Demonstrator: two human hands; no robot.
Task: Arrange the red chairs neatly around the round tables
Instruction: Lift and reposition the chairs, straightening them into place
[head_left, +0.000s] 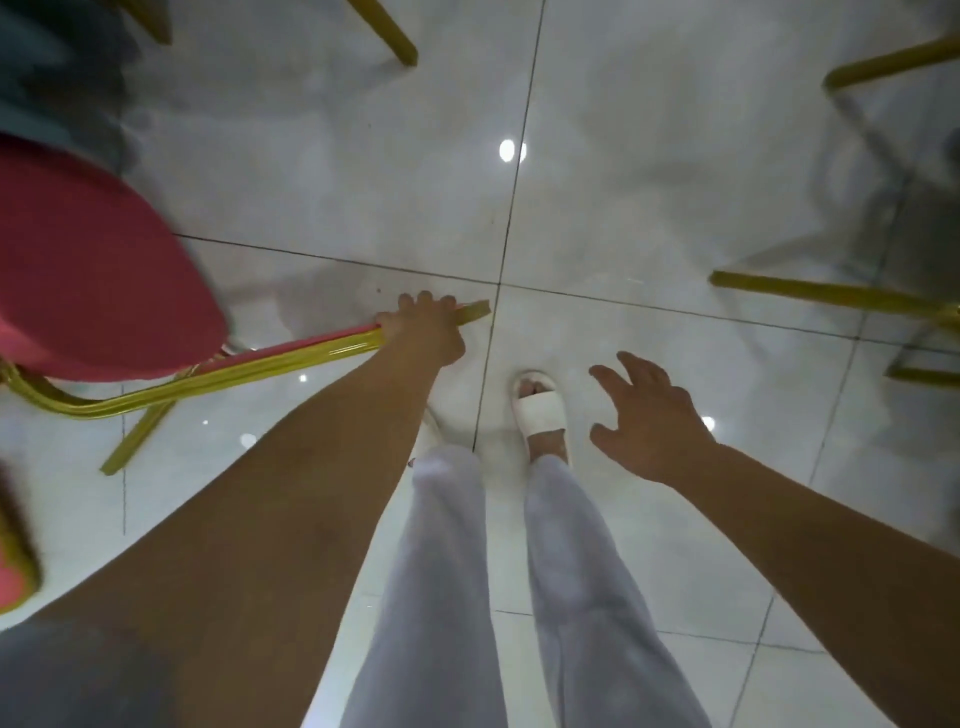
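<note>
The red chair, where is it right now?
In the head view the red chair stands on the person's left on the white tiled floor. The left hand grips its gold frame; the right hand holds nothing.

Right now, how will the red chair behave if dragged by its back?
The red chair looks rigid in its gold frame, so it should move as one piece. The glossy floor probably lets it slide. Held high by the left hand alone, it may tip.
</note>
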